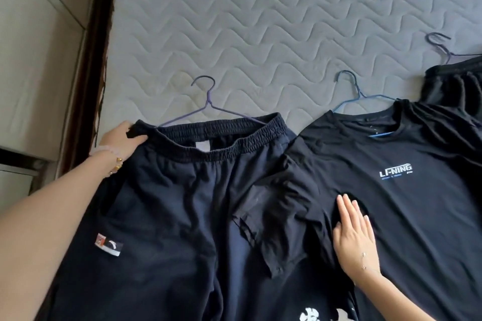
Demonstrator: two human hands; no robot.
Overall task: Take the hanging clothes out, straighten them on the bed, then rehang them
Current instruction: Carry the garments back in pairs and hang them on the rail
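- The left hand point(118, 138) pinches the left end of the elastic waistband of a pair of dark navy trousers point(167, 203), with the thumb over the fabric's corner. A beaded bracelet point(114, 161) sits on that wrist.
- The right hand point(354, 237) lies flat on the lower chest of a black T-shirt point(417, 216), fingers straight and together, gripping nothing.
- The trousers lie spread on the bed with the waistband away from the person. A purple hanger point(206, 108) is tucked into the waist, its hook pointing up the bed.
- Inside the waistband is a small white tag point(203, 145), its print unreadable. On the left leg is a sewn patch point(109, 243) in red, black and white, too small to read.
- The T-shirt lies just right of the trousers, one sleeve overlapping them. Its white chest lettering point(395, 170) reads "LI-NING"; a blue line beneath is illegible. A blue hanger point(361, 95) sits in the collar.
- Another black garment point(453, 86) on a third hanger point(442, 44) lies at the far right.
- All rest on a grey quilted mattress point(260, 21).
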